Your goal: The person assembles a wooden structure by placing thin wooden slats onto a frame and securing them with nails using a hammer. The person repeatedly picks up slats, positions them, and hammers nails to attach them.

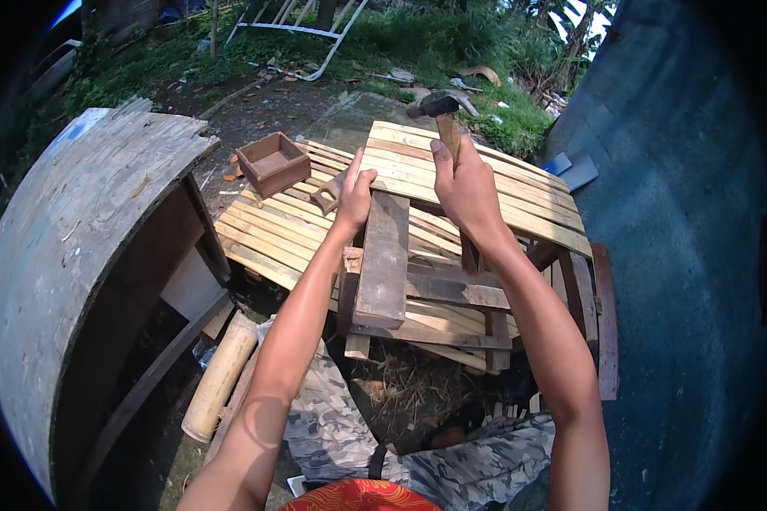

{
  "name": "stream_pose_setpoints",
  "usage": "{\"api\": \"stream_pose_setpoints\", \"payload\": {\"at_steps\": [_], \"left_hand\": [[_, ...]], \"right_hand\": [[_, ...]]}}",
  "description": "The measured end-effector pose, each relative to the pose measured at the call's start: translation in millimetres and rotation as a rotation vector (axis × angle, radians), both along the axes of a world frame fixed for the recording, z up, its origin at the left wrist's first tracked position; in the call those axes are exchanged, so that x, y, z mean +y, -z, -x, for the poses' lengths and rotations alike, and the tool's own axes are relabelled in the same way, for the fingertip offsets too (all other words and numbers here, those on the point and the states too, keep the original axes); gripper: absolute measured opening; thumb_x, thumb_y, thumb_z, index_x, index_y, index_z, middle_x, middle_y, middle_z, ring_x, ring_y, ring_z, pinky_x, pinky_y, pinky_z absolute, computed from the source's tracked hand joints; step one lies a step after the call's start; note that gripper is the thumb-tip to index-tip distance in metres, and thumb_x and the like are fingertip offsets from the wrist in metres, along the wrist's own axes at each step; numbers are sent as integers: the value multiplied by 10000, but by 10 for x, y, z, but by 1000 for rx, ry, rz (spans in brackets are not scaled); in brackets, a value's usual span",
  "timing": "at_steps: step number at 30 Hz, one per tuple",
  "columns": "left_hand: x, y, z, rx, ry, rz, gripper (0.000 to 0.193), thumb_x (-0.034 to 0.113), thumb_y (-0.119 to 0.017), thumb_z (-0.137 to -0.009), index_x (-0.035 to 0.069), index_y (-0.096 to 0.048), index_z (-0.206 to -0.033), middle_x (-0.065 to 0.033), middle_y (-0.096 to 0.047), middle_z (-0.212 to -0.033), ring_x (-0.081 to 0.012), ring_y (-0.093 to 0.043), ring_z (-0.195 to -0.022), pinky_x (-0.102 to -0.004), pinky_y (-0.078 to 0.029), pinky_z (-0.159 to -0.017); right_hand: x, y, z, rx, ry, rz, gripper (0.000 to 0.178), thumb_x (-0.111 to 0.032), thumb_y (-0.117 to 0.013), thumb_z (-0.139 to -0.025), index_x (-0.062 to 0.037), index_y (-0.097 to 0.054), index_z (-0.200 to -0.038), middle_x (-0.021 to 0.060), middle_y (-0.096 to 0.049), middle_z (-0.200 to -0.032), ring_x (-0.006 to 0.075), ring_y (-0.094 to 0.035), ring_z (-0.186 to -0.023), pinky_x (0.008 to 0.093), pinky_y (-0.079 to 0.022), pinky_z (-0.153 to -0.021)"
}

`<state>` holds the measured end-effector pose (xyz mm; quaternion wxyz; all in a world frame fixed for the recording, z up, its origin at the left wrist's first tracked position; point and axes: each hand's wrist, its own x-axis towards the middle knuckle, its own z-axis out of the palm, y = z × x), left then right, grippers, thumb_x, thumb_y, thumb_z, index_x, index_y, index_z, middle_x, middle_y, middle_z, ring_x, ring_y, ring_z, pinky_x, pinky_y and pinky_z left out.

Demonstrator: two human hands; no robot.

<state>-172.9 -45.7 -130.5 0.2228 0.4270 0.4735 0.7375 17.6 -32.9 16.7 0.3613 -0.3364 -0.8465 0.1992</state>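
Right hand (469, 192) closed around the wooden handle of a dark-headed claw hammer (443, 109), head raised above a pale panel of narrow wooden slats (533, 200). My left hand (355, 198) sits at the panel's left edge, fingers nearly straight, thumb bent; cannot tell whether it grips. A weathered brown plank (383, 264) runs toward me from there. Brown open-topped wooden box (283, 180) beyond, to the left.
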Motion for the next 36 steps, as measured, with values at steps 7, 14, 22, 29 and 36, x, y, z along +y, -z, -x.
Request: {"api": "stream_pose_setpoints", "payload": {"at_steps": [7,14,22,29,36], "left_hand": [[-143,-114,-3,64,26,84,700,231,-494,-998,-45,-251,-1593,-197,-342,-1623,-246,-350,-1475,-319,-250,-1200],[-231,-241,135,262,44,243,687,311,-522,-1002,54,-309,-1603,-205,-324,-1634,-301,-305,-1507,-368,-233,-1218],[-119,-1037,-214,1409,-7,473,580,412,-578,-967,112,-546,-1462,-265,-458,-1514,-404,-436,-1400,-511,-339,-1161],[191,-1006,-1458,1720,293,439,709,429,-530,-1013,-37,-360,-1519,-295,-382,-1563,-437,-415,-1426,-464,-382,-1171],[164,-802,-1646,1694,-29,324,565,318,-733,-899,-4,-533,-1317,-243,-623,-1344,-436,-650,-1171,-490,-584,-877]], "right_hand": [[-183,234,-229,-512,12,40,443,-364,-534,-1038,73,-603,-1006,311,-674,-770,474,-676,-736,554,-516,-718],[-597,437,-1418,-476,148,84,364,-326,-558,-1019,35,-597,-1010,290,-680,-765,482,-681,-737,585,-524,-695],[-232,372,-2921,-328,670,-67,437,-413,-597,-994,19,-640,-950,274,-688,-768,483,-681,-760,562,-534,-697],[266,608,-3208,-176,796,-43,443,-403,-660,-968,34,-632,-903,286,-674,-805,479,-663,-827,541,-492,-739],[726,569,-3232,-55,696,38,461,-402,-743,-899,46,-655,-963,293,-702,-910,472,-686,-921,533,-514,-822]]}}
